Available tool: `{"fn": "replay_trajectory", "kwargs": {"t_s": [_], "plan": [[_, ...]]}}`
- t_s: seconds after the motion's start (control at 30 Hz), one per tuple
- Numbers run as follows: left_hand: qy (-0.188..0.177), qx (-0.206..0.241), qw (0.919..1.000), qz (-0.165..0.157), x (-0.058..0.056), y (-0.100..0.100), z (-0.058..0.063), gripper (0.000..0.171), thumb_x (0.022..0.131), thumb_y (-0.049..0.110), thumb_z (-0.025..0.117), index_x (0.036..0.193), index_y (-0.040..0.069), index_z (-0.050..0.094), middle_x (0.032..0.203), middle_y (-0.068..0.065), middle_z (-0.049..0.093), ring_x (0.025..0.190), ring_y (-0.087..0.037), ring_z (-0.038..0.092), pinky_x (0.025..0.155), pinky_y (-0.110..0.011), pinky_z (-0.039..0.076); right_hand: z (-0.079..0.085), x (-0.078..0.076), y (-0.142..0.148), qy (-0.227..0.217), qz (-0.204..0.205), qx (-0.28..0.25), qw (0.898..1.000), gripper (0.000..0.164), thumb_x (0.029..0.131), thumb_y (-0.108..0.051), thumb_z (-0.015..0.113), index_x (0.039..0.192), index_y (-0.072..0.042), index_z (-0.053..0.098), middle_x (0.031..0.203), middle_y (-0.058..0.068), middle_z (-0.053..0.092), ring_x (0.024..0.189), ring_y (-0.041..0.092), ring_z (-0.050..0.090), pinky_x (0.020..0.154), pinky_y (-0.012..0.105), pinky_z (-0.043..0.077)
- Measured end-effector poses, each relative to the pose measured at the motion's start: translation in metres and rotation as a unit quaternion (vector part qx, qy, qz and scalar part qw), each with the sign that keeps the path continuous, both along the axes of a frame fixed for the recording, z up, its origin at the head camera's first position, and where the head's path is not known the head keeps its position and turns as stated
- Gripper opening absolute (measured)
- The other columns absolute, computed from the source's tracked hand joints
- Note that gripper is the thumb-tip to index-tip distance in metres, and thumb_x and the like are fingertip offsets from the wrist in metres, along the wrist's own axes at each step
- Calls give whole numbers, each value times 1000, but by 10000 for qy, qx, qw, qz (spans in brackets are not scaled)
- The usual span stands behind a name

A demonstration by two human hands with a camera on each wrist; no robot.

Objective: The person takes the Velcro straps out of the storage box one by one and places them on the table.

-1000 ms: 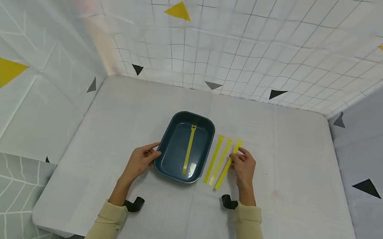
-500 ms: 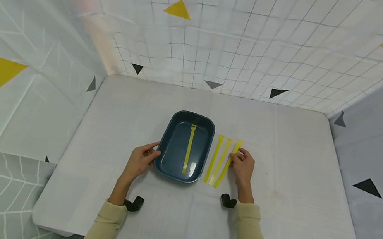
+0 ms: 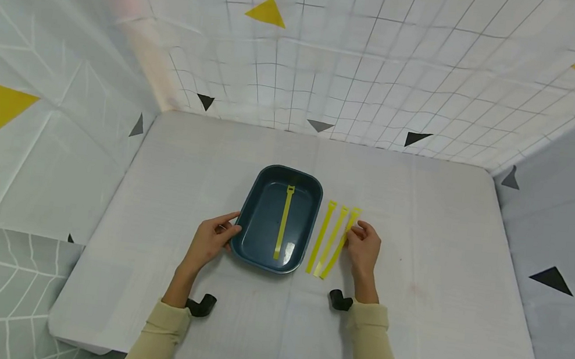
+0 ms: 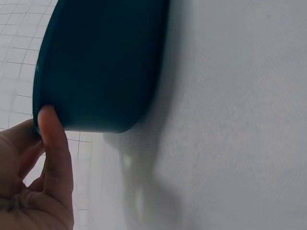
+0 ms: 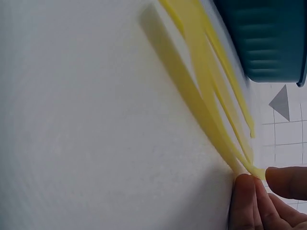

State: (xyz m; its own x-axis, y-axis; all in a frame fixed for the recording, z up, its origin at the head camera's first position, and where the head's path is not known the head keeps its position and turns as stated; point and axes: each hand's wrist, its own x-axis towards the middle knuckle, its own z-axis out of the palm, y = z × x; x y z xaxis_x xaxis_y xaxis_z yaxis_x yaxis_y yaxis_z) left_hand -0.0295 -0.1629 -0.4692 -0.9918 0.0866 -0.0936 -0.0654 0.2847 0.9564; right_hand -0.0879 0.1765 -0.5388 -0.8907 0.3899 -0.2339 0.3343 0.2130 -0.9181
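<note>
A dark blue-green tray [image 3: 262, 223] sits on the table with one yellow cable tie [image 3: 283, 226] lying inside it. My left hand [image 3: 211, 240] grips the tray's near left side; in the left wrist view its thumb [image 4: 53, 129] presses on the outer wall. To the right of the tray, two yellow cable ties, the left one [image 3: 320, 238] and the middle one [image 3: 331, 242], lie side by side. My right hand [image 3: 364, 252] pinches a third cable tie [image 3: 332, 261] near its slotted head, between thumb and fingers. In the right wrist view this tie [image 5: 206, 105] slants just over the table.
A white cloth covers the table [image 3: 449, 243]. Black angled pieces, one at the left wrist [image 3: 202, 306] and one at the right wrist [image 3: 340, 300], stick out above the cloth. White sheets with triangle patches [image 3: 319, 126] close off the back and sides.
My right hand has shifted slightly left with its cable tie, whose lower end now lies closer to the middle tie. The left hand and tray hold still.
</note>
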Motion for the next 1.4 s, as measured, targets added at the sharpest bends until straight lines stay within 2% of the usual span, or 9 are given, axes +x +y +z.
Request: {"fn": "replay_trajectory", "kwargs": {"t_s": [0.27,0.37,0.5,0.67,0.77,0.87,1.4], "plan": [[-12,1,10000,46,0,1,1,41,96,3,64,133,-11,55,89,-32,61,60,-46,61,60,-60,55,1,3,-2,100,-102,120,9998,43,90,4,58,132,5,56,111,19,64,90,23,59,62,10,46],[-19,13,10000,44,1,1,1,41,96,3,64,133,-12,55,88,-32,61,60,-49,61,60,-61,54,2,7,-1,148,134,706,9973,38,90,1,59,128,5,60,103,19,65,85,25,59,63,15,45],[-35,28,10000,26,1,1,2,41,96,3,64,133,-12,55,89,-33,61,60,-48,61,60,-61,54,3,15,1,97,568,1727,9833,29,89,-6,64,116,6,64,86,16,64,73,29,58,63,30,45],[5,51,10000,47,0,1,2,41,96,2,64,133,-12,55,89,-32,61,59,-43,62,60,-61,54,5,19,2,-87,1032,2214,9697,26,89,-12,69,109,4,64,80,14,64,66,28,58,63,39,47],[17,54,10000,72,0,1,2,40,95,2,65,132,-12,55,90,-32,61,58,-41,63,60,-61,54,6,19,3,-131,1290,2327,9639,27,89,-13,70,108,4,63,81,14,65,67,28,59,65,41,48],[21,32,10000,63,1,1,1,40,95,2,65,132,-12,55,90,-32,62,58,-41,63,60,-61,54,7,20,2,-158,1364,2374,9616,28,88,-13,70,108,5,63,81,15,65,67,28,60,66,43,49],[36,-19,10000,88,1,3,2,40,95,1,64,132,-12,56,89,-33,62,58,-43,62,60,-61,54,5,22,0,-177,1014,2400,9653,22,87,-7,64,106,5,64,81,17,66,61,27,60,55,38,50]]}}
